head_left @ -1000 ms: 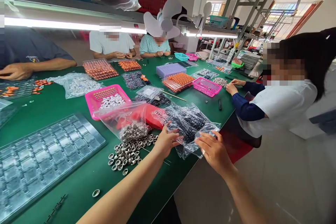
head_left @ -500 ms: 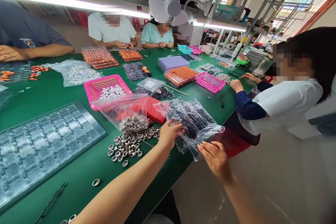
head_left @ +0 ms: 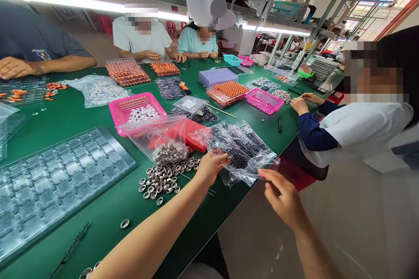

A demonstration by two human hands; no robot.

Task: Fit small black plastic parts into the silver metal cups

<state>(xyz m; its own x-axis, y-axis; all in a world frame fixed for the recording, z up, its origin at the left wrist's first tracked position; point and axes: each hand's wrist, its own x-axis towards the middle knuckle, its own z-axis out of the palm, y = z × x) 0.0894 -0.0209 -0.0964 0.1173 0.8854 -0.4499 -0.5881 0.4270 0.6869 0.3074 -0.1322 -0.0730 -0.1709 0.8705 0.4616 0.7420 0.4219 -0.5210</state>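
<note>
— Where was the bag?
— The clear bag of black parts lay on the green table, at one o'clock from my left hand, which pinched its near edge.
— And your right?
— My right hand pinched the corner at its eleven o'clock; the bag ran between them.

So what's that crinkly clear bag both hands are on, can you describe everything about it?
The clear plastic bag is thin, shiny and creased, and holds rows of small black parts. It lies flat near the front edge of the green table, to the right of a second bag with metal rings. The left hand presses on its near left side; the right hand pinches its near right corner past the table's edge.
</note>
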